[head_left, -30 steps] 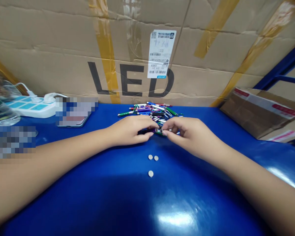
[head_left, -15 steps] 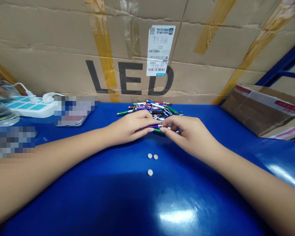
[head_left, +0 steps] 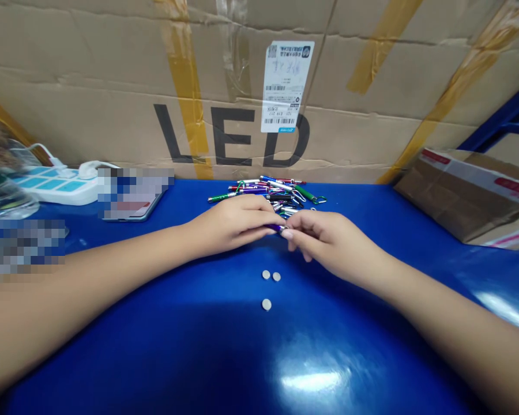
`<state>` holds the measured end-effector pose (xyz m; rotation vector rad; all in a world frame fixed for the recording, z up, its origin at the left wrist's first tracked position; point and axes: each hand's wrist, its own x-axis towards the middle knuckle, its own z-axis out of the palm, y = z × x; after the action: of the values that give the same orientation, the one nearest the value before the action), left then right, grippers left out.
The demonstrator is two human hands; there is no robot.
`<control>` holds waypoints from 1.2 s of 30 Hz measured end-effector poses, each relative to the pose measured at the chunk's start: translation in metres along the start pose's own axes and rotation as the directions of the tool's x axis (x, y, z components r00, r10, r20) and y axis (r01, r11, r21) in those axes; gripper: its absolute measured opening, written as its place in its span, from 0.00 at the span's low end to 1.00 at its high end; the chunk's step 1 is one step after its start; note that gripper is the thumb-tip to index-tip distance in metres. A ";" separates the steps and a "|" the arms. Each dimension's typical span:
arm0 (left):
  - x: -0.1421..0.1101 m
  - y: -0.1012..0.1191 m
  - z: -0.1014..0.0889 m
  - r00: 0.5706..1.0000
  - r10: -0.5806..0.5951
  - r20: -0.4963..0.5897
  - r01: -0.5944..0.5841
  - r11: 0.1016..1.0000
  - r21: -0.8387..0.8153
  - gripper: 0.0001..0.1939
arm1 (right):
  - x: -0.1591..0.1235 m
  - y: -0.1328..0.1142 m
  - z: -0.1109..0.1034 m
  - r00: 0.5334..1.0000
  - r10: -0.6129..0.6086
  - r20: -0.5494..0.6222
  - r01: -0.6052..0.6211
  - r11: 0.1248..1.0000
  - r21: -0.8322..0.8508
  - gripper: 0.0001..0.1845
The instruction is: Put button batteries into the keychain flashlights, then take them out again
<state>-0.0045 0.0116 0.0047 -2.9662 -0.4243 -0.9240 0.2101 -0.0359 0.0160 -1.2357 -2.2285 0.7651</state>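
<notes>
My left hand (head_left: 236, 225) is closed around a small purple keychain torch (head_left: 277, 227) whose tip pokes out past the fingers. My right hand (head_left: 328, 239) meets it from the right, thumb and fingers pinched on that tip. Both hands hover just above the blue table (head_left: 177, 346). Behind them lies a heap of several coloured keychain torches (head_left: 277, 191) with clips. Three small round button cells (head_left: 270, 276) lie on the table just in front of the hands, two side by side and one nearer to me.
A big cardboard box (head_left: 112, 86) marked LED stands along the back. A white power strip (head_left: 52, 185) and a phone (head_left: 132, 199) lie at the left, with a clear container (head_left: 0, 190) at the far left. A smaller taped carton (head_left: 467, 190) sits at the right.
My hands have drawn slightly towards me from the heap, still joined on the torch. The right hand's fingers have curled tighter on its tip. The button cells have not moved.
</notes>
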 end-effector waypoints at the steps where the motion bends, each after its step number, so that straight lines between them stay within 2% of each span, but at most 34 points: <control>1: 0.000 0.000 0.001 1.000 0.008 -0.003 -0.008 1.000 0.007 0.12 | 0.000 0.001 -0.001 0.997 -0.073 -0.036 0.066 0.987 -0.149 0.11; 4: 0.002 0.002 0.001 0.999 -0.031 -0.026 0.031 1.000 -0.004 0.11 | -0.001 0.006 -0.003 0.968 -0.242 -0.067 0.179 0.852 -0.492 0.12; 6: 0.003 0.004 0.001 0.996 -0.065 -0.053 0.064 0.998 -0.020 0.11 | -0.002 0.008 -0.004 0.952 -0.296 -0.077 0.191 0.771 -0.608 0.17; 8: 0.003 0.006 0.000 0.995 -0.070 -0.074 0.068 0.997 -0.029 0.11 | -0.003 0.007 -0.002 0.940 -0.328 -0.098 0.195 0.749 -0.633 0.21; 10: 0.002 0.007 0.000 0.995 -0.030 -0.098 0.028 0.999 -0.020 0.11 | -0.004 0.004 0.002 0.941 -0.313 -0.130 0.203 0.827 -0.524 0.22; 12: 0.001 0.008 0.000 0.992 0.010 -0.122 -0.009 1.000 0.010 0.11 | -0.005 -0.001 0.007 0.971 -0.190 -0.145 0.153 0.961 -0.232 0.21; 13: 0.001 0.009 0.001 0.992 0.015 -0.128 -0.012 1.000 0.027 0.11 | -0.005 -0.003 0.009 0.987 -0.100 -0.123 0.095 0.995 -0.041 0.22; 15: 0.001 0.010 0.001 0.993 -0.011 -0.121 0.016 0.999 0.042 0.11 | -0.004 -0.006 0.012 0.998 0.063 -0.027 -0.054 0.964 0.261 0.23; 16: 0.002 0.011 0.001 0.993 -0.038 -0.111 0.042 0.999 0.032 0.12 | -0.004 -0.007 0.012 0.994 0.106 0.005 -0.102 0.943 0.317 0.24; 17: 0.003 0.011 0.001 0.993 -0.068 -0.100 0.069 0.998 0.010 0.12 | -0.003 -0.007 0.011 0.994 0.110 0.000 -0.105 0.950 0.295 0.24; 18: 0.005 0.011 0.001 0.991 -0.097 -0.090 0.095 0.995 -0.022 0.12 | -0.003 -0.006 0.009 0.996 0.080 -0.043 -0.070 0.977 0.202 0.24; 20: 0.007 0.012 0.001 0.985 -0.156 -0.071 0.149 0.985 -0.086 0.11 | -0.003 -0.004 0.003 0.985 -0.053 -0.166 0.033 0.992 -0.119 0.23; 22: 0.009 0.013 0.000 0.977 -0.203 -0.063 0.194 0.973 -0.127 0.10 | -0.003 -0.002 -0.003 0.955 -0.210 -0.210 0.103 0.898 -0.427 0.19; 25: 0.010 0.015 0.000 0.968 -0.243 -0.058 0.230 0.958 -0.170 0.11 | -0.005 -0.001 -0.011 0.934 -0.328 -0.140 0.152 0.723 -0.674 0.18; 28: 0.010 0.019 0.001 0.962 -0.271 -0.035 0.256 0.939 -0.230 0.11 | -0.007 -0.001 -0.015 0.907 -0.416 -0.062 0.222 0.598 -0.770 0.20; 31: 0.010 0.022 0.004 0.948 -0.317 -0.017 0.299 0.911 -0.283 0.11 | -0.007 -0.001 -0.018 0.889 -0.458 -0.013 0.278 0.562 -0.779 0.20; 34: 0.011 0.024 0.004 0.938 -0.344 -0.037 0.318 0.900 -0.298 0.11 | -0.007 -0.001 -0.017 0.902 -0.431 -0.032 0.268 0.616 -0.741 0.18; 36: 0.011 0.024 0.003 0.949 -0.309 -0.060 0.283 0.921 -0.270 0.10 | -0.007 -0.002 -0.013 0.918 -0.383 -0.107 0.230 0.731 -0.642 0.17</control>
<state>0.0123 -0.0088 0.0101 -3.1190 -0.8298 -1.2419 0.2207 -0.0397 0.0262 -1.0867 -2.4672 -0.2779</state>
